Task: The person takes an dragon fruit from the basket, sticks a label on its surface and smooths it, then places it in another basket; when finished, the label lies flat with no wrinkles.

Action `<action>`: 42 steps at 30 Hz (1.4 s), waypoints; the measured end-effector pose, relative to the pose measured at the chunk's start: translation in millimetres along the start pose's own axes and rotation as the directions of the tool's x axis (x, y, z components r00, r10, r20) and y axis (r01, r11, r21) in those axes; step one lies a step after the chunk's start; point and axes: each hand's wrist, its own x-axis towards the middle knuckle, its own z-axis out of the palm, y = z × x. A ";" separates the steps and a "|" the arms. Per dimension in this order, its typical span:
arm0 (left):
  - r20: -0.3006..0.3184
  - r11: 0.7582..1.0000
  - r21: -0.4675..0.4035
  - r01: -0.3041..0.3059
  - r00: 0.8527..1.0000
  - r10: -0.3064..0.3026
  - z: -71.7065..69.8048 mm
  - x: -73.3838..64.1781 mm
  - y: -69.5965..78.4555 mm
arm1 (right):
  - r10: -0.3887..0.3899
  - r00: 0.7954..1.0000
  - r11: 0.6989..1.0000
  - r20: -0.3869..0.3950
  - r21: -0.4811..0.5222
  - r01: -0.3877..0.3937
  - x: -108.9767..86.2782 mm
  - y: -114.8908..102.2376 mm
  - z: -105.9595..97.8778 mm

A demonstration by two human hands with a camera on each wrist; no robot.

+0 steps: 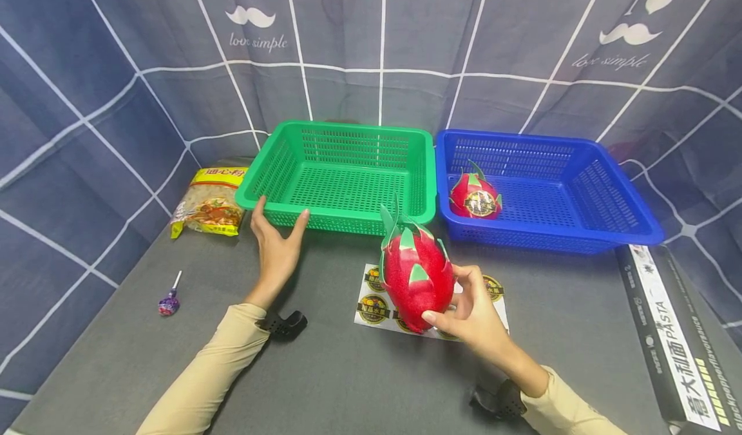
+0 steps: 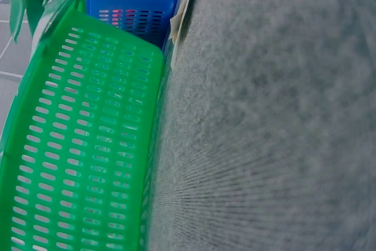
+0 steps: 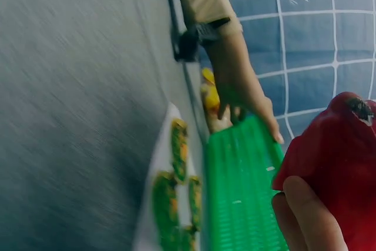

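My right hand [image 1: 478, 316] holds a red dragon fruit [image 1: 414, 274] with green leaf tips above a white sheet of round stickers [image 1: 371, 309]. The thumb is on the fruit's near side; other fingers are partly hidden behind it. In the right wrist view, the same dragon fruit [image 3: 335, 163] fills the lower right. At the front left of the green basket [image 1: 348, 221], my left hand [image 1: 277, 248] has thumb and fingers spread by the rim; whether they press it I cannot tell. A second dragon fruit [image 1: 472, 187], bearing a round sticker, lies inside the blue basket [image 1: 539, 238].
A yellow-labelled pasta bag [image 1: 211, 203] lies left of the green basket. Nearer on that side is a purple-wrapped lollipop [image 1: 169, 303]. A long black pasta box [image 1: 672, 338] runs along the right edge. A checked curtain [image 1: 348, 35] hangs close behind the baskets.
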 end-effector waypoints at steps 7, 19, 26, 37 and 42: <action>0.003 1.000 0.002 -0.004 1.000 0.004 -1.7 0.9 2.1 | -0.038 0.999 0.999 0.026 0.018 0.038 -28.3 3.0 10.9; -0.006 1.000 0.003 -0.001 1.000 0.001 -0.7 -2.0 -0.4 | 0.037 0.999 0.999 0.007 -0.002 -0.037 -79.9 27.2 20.8; 0.002 1.000 -0.002 -0.009 1.000 0.009 -0.7 -1.5 -0.1 | 0.252 0.956 0.964 -0.148 -0.053 -0.262 -97.4 28.4 27.5; 0.011 1.000 -0.007 -0.012 1.000 0.012 -1.1 -0.9 -1.1 | 0.101 0.935 0.962 -0.340 -0.207 -0.180 -109.9 42.2 38.5; 0.008 1.000 0.001 -0.010 1.000 0.010 -1.1 -1.0 -0.6 | 0.019 0.936 0.959 -0.352 -0.258 -0.116 -111.2 46.2 38.1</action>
